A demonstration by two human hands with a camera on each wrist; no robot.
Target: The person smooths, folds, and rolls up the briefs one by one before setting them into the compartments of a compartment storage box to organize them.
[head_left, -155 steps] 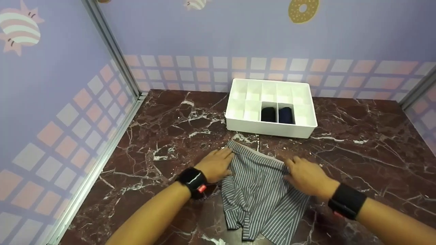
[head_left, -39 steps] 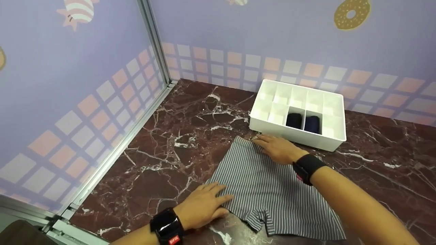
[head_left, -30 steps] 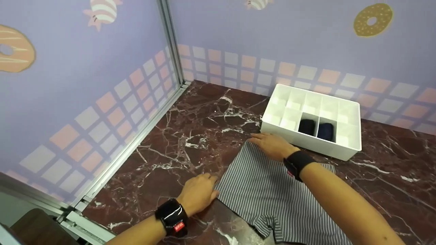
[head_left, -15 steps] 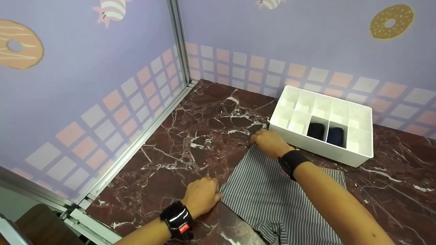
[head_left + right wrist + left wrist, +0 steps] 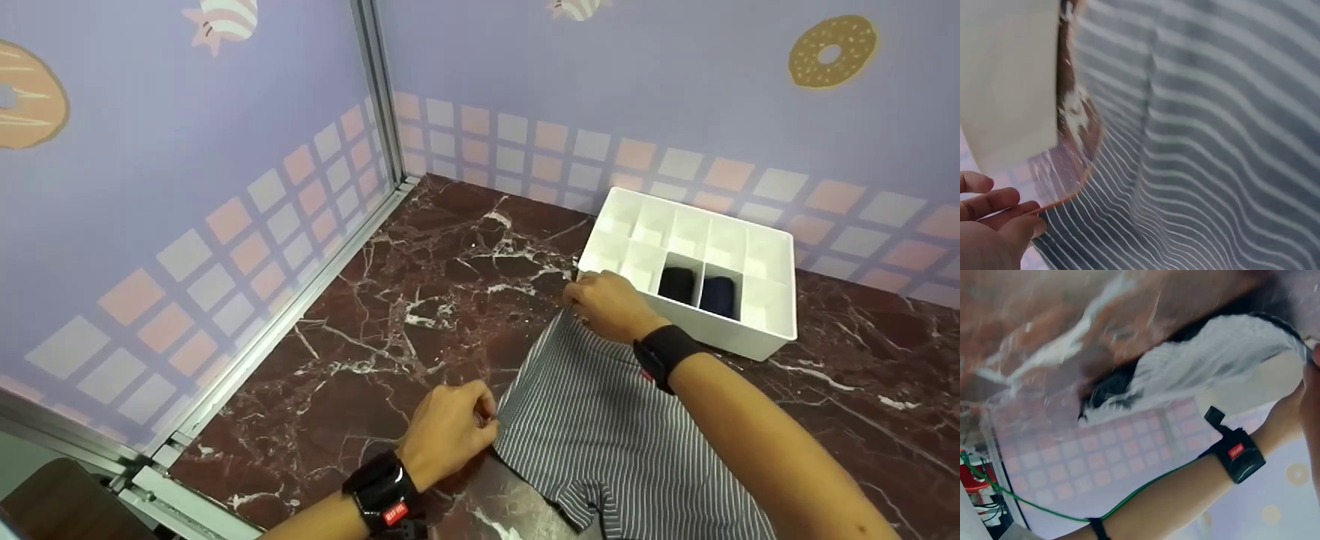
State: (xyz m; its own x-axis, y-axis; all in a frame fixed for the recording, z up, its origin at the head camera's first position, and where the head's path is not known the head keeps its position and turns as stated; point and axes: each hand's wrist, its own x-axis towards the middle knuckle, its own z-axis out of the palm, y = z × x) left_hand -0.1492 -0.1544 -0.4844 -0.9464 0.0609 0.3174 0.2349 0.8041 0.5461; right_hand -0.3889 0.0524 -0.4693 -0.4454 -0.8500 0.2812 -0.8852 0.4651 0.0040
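Grey-and-white striped shorts (image 5: 622, 427) lie on the marbled table, their waistband toward the box and one short leg hem bunched near the front. My right hand (image 5: 611, 306) pinches the waistband's left corner; in the right wrist view, thumb and fingers (image 5: 1027, 222) hold its orange-edged band. With curled index finger and thumb, my left hand (image 5: 448, 431) pinches the left leg's edge at the lower corner. Between both hands the side of the shorts is lifted a little off the table. In the left wrist view the raised cloth (image 5: 1213, 354) hangs in a fold.
A white divided box (image 5: 739, 337) stands behind the shorts, close to my right hand. Two of its front compartments hold a black roll (image 5: 677, 285) and a navy roll (image 5: 718, 295) of cloth. Patterned walls bound the table at the back and left.
The shorts were spread out and turned, with their left side toward my left hand. Flat fingers have become pinches at two left corners, and that side has risen slightly. The view swung left.
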